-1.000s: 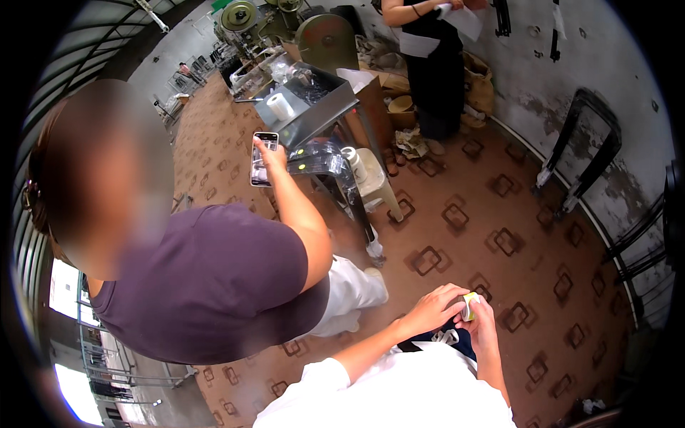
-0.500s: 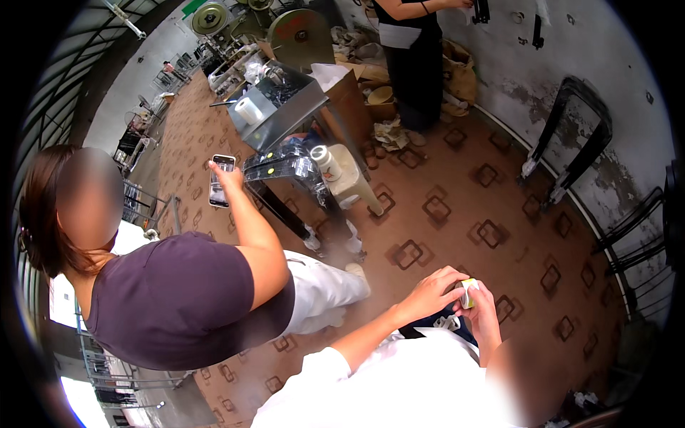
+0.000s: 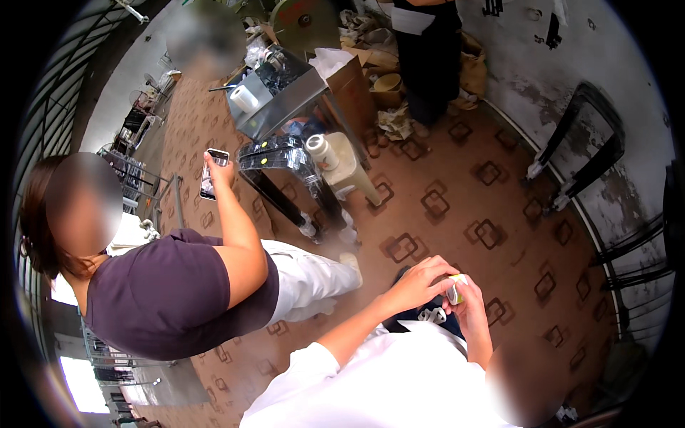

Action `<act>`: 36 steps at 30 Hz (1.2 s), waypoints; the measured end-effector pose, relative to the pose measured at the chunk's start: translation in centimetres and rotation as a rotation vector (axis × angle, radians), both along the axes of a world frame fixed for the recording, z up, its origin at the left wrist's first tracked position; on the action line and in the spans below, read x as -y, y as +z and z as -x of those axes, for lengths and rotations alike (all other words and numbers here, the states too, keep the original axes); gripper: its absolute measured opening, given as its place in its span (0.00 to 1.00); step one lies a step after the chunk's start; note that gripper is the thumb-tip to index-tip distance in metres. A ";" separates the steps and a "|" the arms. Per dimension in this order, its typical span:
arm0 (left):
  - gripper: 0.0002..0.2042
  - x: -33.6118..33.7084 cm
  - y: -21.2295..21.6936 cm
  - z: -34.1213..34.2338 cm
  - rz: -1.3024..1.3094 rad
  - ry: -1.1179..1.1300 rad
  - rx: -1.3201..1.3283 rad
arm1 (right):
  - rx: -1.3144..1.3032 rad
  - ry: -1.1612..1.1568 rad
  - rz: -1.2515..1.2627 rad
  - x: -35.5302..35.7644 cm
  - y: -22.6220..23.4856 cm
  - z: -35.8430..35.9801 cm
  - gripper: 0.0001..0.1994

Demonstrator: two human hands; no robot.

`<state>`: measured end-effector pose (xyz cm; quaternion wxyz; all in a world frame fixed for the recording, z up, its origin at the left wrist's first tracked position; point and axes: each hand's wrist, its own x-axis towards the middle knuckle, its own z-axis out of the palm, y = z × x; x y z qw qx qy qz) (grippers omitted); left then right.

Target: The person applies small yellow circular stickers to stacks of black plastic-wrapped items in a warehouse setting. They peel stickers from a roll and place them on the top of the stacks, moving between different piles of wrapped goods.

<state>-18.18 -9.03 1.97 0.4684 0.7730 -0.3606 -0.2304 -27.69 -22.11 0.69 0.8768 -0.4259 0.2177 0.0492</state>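
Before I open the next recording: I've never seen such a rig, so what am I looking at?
There is no robot: a person works with bare hands, seen by a wide fisheye camera on their head, which bends straight edges. Their left hand and right hand hold a small white and yellow-green object between the fingers; I cannot tell what it is. Beyond, a white roll lies on a metal table, and a white bottle rests on a pale stool. Another person holds a phone.
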 end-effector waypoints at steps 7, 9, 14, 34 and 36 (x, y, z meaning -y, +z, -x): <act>0.14 -0.3 0.3 -4.8 0.001 -0.058 -0.099 | 0.019 0.006 -0.016 -0.2 -0.2 -4.7 0.13; 0.14 0.1 0.9 -6.5 0.003 -0.070 -0.119 | -0.018 -0.010 -0.017 -0.2 0.2 -6.0 0.13; 0.12 0.8 1.9 -10.0 0.041 -0.118 -0.172 | -0.022 -0.064 -0.022 -0.3 0.9 -8.9 0.13; 0.10 3.5 1.2 -16.1 0.063 -0.378 -0.213 | -0.057 -0.316 0.123 -1.3 0.1 -11.4 0.15; 0.09 3.9 1.9 -16.1 0.037 -0.381 -0.276 | -0.058 -0.344 0.129 -1.3 0.3 -11.3 0.15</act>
